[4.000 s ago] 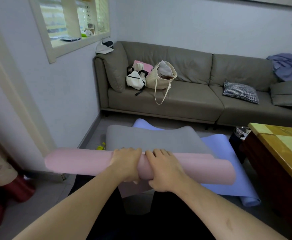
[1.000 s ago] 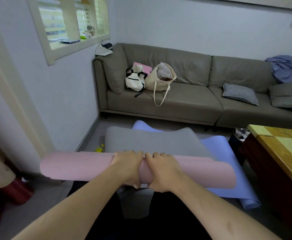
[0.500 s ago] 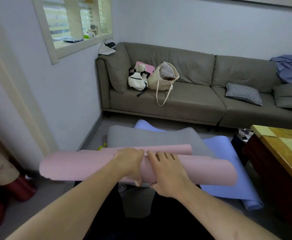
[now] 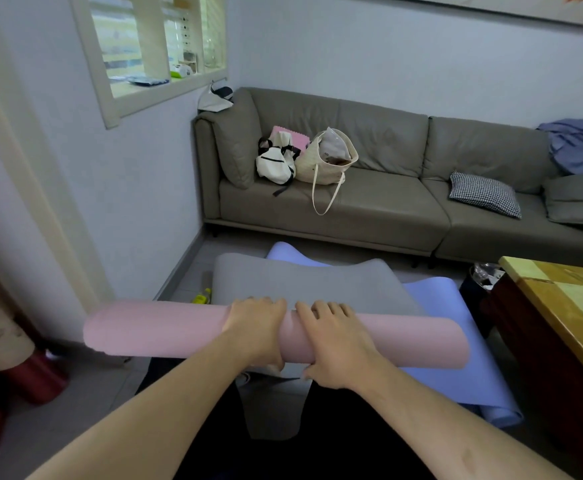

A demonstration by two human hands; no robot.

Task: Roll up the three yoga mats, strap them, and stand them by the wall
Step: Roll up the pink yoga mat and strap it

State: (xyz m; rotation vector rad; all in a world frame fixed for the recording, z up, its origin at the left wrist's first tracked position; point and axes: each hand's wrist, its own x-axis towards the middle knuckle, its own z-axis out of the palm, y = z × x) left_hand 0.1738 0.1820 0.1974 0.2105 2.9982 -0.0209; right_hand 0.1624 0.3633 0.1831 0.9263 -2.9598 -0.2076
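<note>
A pink yoga mat [image 4: 165,329] is rolled into a long tube and held level above the floor. My left hand [image 4: 257,327] and my right hand [image 4: 335,344] grip it side by side at its middle, fingers over the top and thumbs under. Beneath it a grey mat [image 4: 300,282] lies flat on the floor. A lilac mat [image 4: 470,372] lies flat under the grey one, with its near right end curled. No strap shows on the pink roll.
A grey sofa [image 4: 387,202] with bags and cushions stands against the far wall. A wooden table [image 4: 567,306] is close on the right. The left wall [image 4: 137,188] has a window, a small yellow-green object [image 4: 202,297] at its foot, and a red base [image 4: 37,379] at far left.
Half a second ago a loose flap of the pink mat stuck out behind the roll. That flap is now wrapped in and the roll looks smooth. My hands have kept their place at the middle.
</note>
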